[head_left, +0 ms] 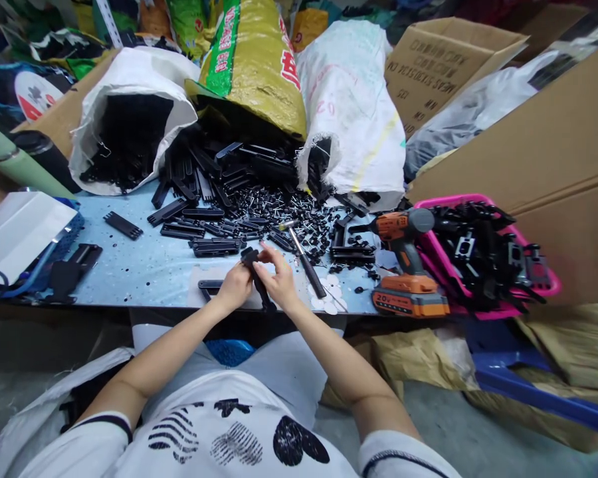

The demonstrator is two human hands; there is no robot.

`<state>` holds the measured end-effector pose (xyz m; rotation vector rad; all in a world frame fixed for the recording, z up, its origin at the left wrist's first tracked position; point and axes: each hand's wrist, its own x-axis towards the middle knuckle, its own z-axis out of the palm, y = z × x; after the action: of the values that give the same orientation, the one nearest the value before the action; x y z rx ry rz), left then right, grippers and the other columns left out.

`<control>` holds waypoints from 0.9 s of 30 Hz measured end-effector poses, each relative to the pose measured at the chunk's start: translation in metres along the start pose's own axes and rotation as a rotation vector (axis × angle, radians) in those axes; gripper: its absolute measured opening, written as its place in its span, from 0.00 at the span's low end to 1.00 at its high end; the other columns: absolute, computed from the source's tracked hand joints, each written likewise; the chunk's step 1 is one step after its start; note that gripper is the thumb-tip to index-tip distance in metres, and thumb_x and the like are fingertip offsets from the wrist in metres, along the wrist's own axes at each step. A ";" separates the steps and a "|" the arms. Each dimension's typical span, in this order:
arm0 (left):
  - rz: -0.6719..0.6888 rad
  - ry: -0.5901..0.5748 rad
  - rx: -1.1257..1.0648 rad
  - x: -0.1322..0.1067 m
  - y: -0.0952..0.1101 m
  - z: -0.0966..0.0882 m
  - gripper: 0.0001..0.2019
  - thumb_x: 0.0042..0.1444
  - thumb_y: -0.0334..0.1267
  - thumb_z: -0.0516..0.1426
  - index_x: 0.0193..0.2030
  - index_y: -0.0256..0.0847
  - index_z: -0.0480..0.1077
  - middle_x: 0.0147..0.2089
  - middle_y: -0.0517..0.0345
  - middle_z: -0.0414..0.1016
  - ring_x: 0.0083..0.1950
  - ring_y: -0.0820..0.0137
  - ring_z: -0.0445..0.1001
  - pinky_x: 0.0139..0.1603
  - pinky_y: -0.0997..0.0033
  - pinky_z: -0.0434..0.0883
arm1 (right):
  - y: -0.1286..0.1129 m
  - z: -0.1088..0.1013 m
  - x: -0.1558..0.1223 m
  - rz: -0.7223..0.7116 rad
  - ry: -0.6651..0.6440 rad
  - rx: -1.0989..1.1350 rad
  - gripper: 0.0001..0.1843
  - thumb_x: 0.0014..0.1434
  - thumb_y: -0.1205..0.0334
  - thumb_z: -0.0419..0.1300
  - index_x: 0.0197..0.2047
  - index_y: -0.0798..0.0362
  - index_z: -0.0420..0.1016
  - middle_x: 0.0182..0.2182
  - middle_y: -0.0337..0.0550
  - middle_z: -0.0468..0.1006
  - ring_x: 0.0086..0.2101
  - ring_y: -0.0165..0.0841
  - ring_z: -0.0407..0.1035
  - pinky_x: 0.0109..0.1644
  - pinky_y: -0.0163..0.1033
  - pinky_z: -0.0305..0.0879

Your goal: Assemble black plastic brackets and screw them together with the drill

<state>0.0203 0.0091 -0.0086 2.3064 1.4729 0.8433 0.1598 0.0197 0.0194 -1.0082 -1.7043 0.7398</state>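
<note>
Near the table's front edge, a long black plastic part (262, 282) is held between my two hands, tilted with its lower end toward me. My left hand (236, 287) is closed around its left side. From the right, my right hand (278, 275) pinches it with thumb and fingers. Another black part (208, 287) lies flat just left of my left hand. A small hammer (306, 260) rests beside my right hand, its head among loose screws (299, 212). White round discs (333, 295) lie by the hammer's handle end.
An orange cordless drill (403, 259) stands at right, beside a pink basket (483, 199) of black parts. Open sacks, one white at left (179, 73), one yellow (259, 73), one white at right (363, 119), spill black parts (189, 172). A blue basket (77, 222) sits at far left.
</note>
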 end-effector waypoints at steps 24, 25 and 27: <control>0.076 -0.288 0.444 -0.037 -0.038 -0.036 0.14 0.62 0.37 0.50 0.52 0.34 0.65 0.40 0.49 0.68 0.42 0.63 0.66 0.43 0.63 0.64 | -0.002 0.013 -0.031 0.426 -0.527 -0.854 0.25 0.56 0.62 0.52 0.57 0.57 0.57 0.45 0.52 0.70 0.42 0.41 0.68 0.40 0.40 0.61; 0.088 -0.294 0.442 -0.038 -0.039 -0.036 0.14 0.62 0.37 0.50 0.53 0.34 0.65 0.40 0.49 0.68 0.42 0.63 0.66 0.43 0.63 0.64 | 0.000 0.008 -0.028 0.460 -0.541 -0.888 0.24 0.55 0.64 0.51 0.56 0.58 0.58 0.43 0.53 0.71 0.40 0.42 0.68 0.39 0.40 0.61; 0.101 -0.316 0.431 -0.039 -0.039 -0.036 0.14 0.62 0.37 0.49 0.53 0.35 0.65 0.40 0.49 0.68 0.43 0.63 0.66 0.45 0.63 0.64 | 0.005 -0.007 -0.020 0.520 -0.526 -0.939 0.21 0.57 0.65 0.49 0.54 0.60 0.60 0.42 0.54 0.71 0.39 0.42 0.69 0.39 0.41 0.60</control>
<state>-0.0420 -0.0108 -0.0134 2.6806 1.5163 0.1693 0.1714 0.0050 0.0087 -2.0995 -2.3484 0.5262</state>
